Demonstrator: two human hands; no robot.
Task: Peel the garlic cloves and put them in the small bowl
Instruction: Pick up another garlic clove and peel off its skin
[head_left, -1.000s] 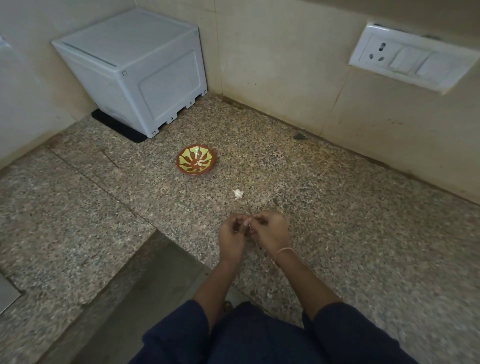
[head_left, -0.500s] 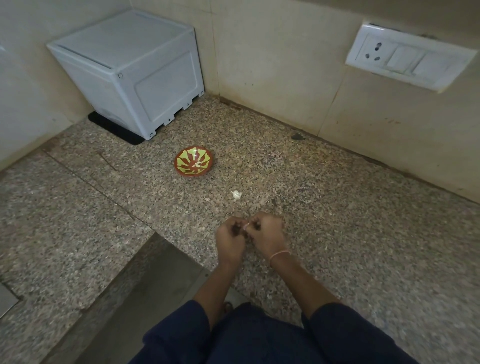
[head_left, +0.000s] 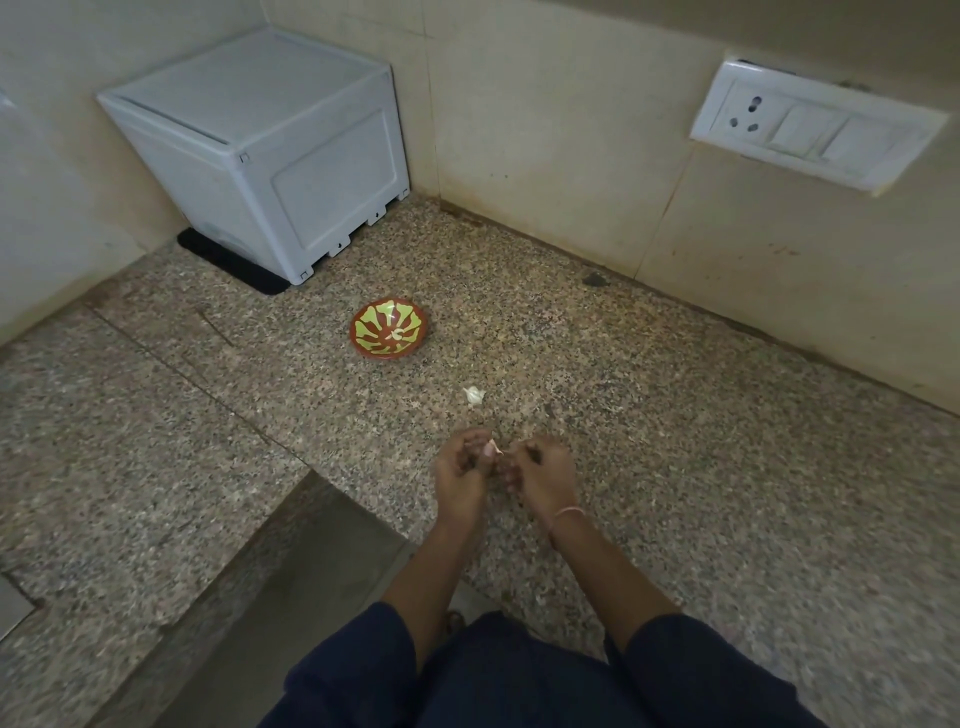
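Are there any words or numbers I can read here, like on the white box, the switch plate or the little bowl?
None: nothing here can be read.
White box: plain, no label in view.
Switch plate: only socket holes and switches, no writing.
Small bowl: a painted green and red pattern, no letters.

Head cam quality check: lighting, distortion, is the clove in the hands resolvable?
Head view: dim, flat light, no glare on the counter; wide-angle bend skews the switch plate and white box; the clove pinched between left hand and right hand is small and soft, peel state unreadable; small bowl reads clearly.
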